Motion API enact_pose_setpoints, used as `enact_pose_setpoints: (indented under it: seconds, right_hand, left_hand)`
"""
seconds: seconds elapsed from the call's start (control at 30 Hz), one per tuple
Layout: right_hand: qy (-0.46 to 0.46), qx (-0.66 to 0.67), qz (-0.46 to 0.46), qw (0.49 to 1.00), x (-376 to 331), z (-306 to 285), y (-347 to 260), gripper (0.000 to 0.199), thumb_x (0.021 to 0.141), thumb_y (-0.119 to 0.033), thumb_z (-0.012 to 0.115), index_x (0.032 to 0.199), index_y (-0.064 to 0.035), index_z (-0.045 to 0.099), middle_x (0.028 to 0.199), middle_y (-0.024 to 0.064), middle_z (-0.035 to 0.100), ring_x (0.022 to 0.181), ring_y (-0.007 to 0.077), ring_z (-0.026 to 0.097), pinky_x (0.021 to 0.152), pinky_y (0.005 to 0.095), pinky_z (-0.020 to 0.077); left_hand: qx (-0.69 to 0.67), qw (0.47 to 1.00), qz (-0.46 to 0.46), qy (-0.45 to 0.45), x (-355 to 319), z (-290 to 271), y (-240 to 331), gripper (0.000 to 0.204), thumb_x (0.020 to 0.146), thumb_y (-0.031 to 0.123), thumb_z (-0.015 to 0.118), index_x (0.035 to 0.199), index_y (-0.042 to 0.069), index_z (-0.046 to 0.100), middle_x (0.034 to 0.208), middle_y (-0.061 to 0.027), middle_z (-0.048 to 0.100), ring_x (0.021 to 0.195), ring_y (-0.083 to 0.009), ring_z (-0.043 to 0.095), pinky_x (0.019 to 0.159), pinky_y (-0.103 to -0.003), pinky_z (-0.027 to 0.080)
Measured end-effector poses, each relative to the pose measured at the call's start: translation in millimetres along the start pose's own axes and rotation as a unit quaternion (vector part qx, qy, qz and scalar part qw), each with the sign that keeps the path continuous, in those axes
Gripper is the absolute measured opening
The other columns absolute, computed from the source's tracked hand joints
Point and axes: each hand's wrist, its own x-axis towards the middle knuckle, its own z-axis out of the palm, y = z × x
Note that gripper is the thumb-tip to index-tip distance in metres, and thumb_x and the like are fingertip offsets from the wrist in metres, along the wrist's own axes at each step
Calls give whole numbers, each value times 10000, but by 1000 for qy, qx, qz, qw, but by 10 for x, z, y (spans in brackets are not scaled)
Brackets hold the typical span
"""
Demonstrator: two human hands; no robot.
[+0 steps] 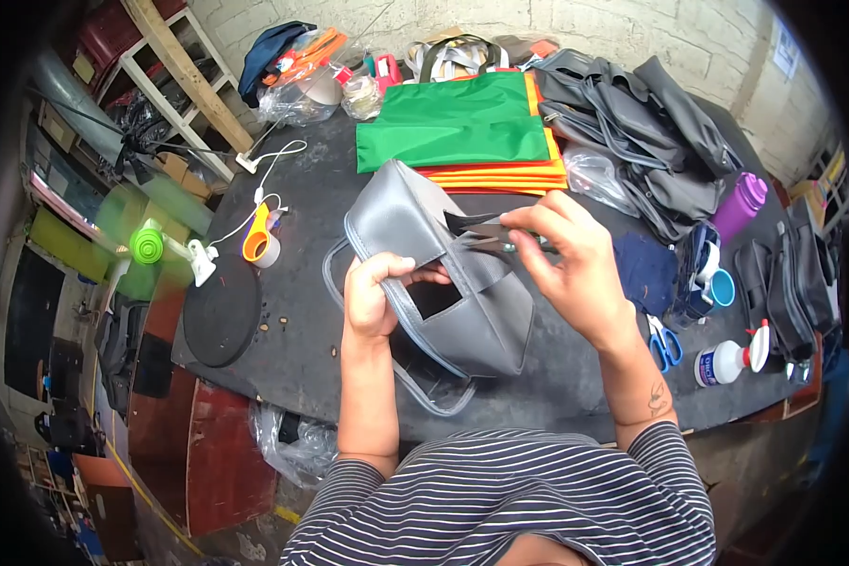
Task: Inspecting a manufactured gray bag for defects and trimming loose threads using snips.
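A grey bag (489, 338) of smooth, leather-like material stands tilted above the table, with handle loops at its left and lower side. My left hand (372, 294) grips its near edge, thumb on the outside and some fingers showing through a rectangular opening. At the bag's right side my right hand (568, 259) is closed around small metal snips (486, 236). Their blades point left, against the bag beside a dark flap of material. How far the blades are apart, and exactly what lies between them, I cannot make out.
Folded green fabric (453, 123) lies on orange pieces at the back, beside a heap of grey bags (632, 123). Blue-handled scissors (665, 344), a spray bottle (726, 362) and a purple bottle (740, 203) are at right. An orange tape roll (257, 245) and a blurred green fan (147, 245) are left.
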Motion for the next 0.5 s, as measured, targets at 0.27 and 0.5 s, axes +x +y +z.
enact_pose_setpoints:
  seconds: [0.27, 0.5]
  right_hand:
    - [-26, -101, -76, 992, 10, 51, 20, 165, 704, 19, 647, 865, -21, 641, 774, 90, 561, 719, 263, 566, 655, 345, 456]
    - [-68, -70, -74, 992, -54, -85, 39, 170, 682, 17, 657, 845, -31, 647, 749, 84, 552, 710, 262, 560, 650, 341, 450]
  left_hand:
    - [-18, 1000, -8, 5, 37, 22, -20, 450, 719, 63, 463, 1107, -164, 482, 962, -269, 614, 815, -374, 635, 728, -458, 544]
    - [-74, 997, -14, -7, 78, -35, -74, 444, 732, 50, 463, 1125, -157, 471, 976, -271, 614, 827, -384, 636, 733, -474, 540]
